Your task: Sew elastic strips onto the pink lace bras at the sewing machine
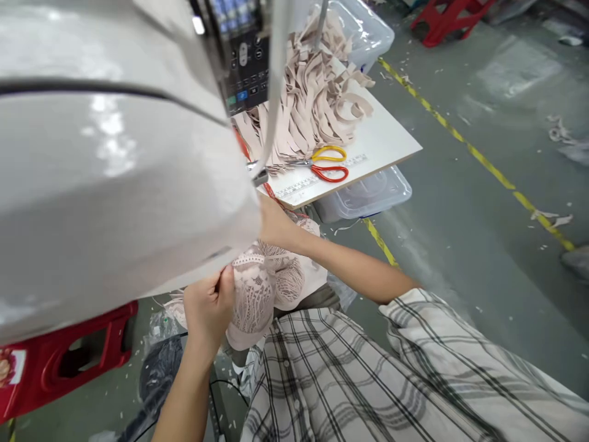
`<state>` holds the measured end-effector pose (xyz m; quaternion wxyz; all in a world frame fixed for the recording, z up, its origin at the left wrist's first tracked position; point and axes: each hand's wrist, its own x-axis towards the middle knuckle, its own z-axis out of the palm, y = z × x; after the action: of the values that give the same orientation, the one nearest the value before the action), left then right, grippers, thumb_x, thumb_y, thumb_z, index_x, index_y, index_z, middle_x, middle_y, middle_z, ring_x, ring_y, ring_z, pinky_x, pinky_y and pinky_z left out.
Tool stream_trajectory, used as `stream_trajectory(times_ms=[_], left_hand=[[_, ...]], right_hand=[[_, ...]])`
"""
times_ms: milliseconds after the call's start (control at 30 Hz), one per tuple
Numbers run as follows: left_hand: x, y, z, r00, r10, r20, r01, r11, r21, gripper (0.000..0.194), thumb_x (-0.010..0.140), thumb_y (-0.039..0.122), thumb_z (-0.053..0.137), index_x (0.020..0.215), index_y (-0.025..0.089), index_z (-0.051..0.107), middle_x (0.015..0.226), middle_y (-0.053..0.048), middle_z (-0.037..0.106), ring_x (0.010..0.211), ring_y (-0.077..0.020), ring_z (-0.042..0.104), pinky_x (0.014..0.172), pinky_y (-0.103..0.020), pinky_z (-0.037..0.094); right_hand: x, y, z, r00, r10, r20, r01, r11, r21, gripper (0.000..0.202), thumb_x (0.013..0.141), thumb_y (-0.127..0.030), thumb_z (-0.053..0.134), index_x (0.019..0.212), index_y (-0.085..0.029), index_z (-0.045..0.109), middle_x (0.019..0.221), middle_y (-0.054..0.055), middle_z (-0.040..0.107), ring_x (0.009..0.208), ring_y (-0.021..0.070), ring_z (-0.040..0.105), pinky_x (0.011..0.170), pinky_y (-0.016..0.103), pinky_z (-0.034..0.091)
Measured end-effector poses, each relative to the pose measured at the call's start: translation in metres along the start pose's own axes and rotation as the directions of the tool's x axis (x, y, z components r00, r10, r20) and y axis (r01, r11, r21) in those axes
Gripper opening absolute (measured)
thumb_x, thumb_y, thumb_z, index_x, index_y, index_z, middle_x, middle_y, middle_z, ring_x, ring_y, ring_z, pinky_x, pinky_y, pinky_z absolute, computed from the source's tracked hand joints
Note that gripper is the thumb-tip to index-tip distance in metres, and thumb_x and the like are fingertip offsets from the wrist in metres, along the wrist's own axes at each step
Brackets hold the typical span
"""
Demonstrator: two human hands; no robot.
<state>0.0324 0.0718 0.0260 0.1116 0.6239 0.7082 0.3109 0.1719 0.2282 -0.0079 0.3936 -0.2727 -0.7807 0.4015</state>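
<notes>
A pale pink lace bra (252, 294) hangs in front of my lap, its cups facing up, with part of it out of sight behind the white sewing machine (151, 202). My left hand (209, 307) is closed, thumb pressed against the fingers, on the bra's upper edge beside the near cup. On the far side, my right hand (277, 226) reaches in under the machine head above the bra. The machine body covers its fingers, so their grip does not show.
Pink fabric strips (313, 104) are heaped on a white board (386, 138). Scissors (329, 164) with yellow and red handles lie at the heap's edge. Clear plastic bins (372, 190) stand below and behind. A red stool (92, 356) is at lower left.
</notes>
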Motion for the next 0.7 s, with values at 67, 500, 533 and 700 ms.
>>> stream_trajectory(times_ms=[67, 500, 533, 700], left_hand=[[0.0, 0.003, 0.002, 1.0, 0.004, -0.025, -0.004, 1.0, 0.006, 0.025, 0.094, 0.028, 0.058, 0.109, 0.025, 0.078, 0.107, -0.003, 0.078, 0.099, -0.0221, 0.074, 0.079, -0.027, 0.059], [-0.005, 0.013, 0.003, 0.995, 0.01, -0.101, -0.008, 1.0, 0.023, 0.022, 0.093, 0.022, 0.058, 0.104, 0.022, 0.077, 0.103, -0.003, 0.079, 0.094, -0.0182, 0.074, 0.085, -0.027, 0.057], [-0.005, 0.013, 0.003, 0.994, 0.007, -0.106, -0.005, 1.0, 0.024, 0.022, 0.093, 0.022, 0.058, 0.104, 0.021, 0.077, 0.102, -0.004, 0.079, 0.094, -0.0184, 0.074, 0.085, -0.027, 0.057], [-0.007, 0.013, 0.002, 0.992, -0.01, -0.127, 0.015, 0.999, 0.039, 0.023, 0.094, 0.023, 0.056, 0.103, 0.021, 0.077, 0.102, -0.004, 0.079, 0.094, -0.019, 0.074, 0.082, -0.028, 0.057]], right_hand=[[-0.001, 0.0, -0.001, 0.999, -0.002, -0.047, 0.003, 1.0, 0.019, 0.015, 0.081, -0.006, 0.052, 0.086, -0.019, 0.058, 0.1, 0.005, 0.062, 0.098, 0.0184, 0.057, 0.083, 0.031, 0.046], [-0.048, 0.013, -0.016, 0.962, 0.19, -0.197, -0.15, 0.969, 0.197, 0.016, 0.091, -0.032, 0.062, 0.101, -0.021, 0.065, 0.105, 0.005, 0.064, 0.091, 0.0146, 0.06, 0.079, 0.029, 0.05], [-0.052, 0.013, -0.018, 0.96, 0.203, -0.19, -0.167, 0.967, 0.192, 0.015, 0.091, -0.032, 0.061, 0.1, -0.021, 0.064, 0.103, 0.005, 0.064, 0.091, 0.0149, 0.06, 0.079, 0.029, 0.049], [-0.067, 0.013, -0.021, 0.957, 0.261, -0.126, -0.236, 0.954, 0.185, 0.016, 0.093, -0.033, 0.058, 0.098, -0.02, 0.064, 0.103, 0.005, 0.064, 0.093, 0.0172, 0.06, 0.075, 0.03, 0.047]])
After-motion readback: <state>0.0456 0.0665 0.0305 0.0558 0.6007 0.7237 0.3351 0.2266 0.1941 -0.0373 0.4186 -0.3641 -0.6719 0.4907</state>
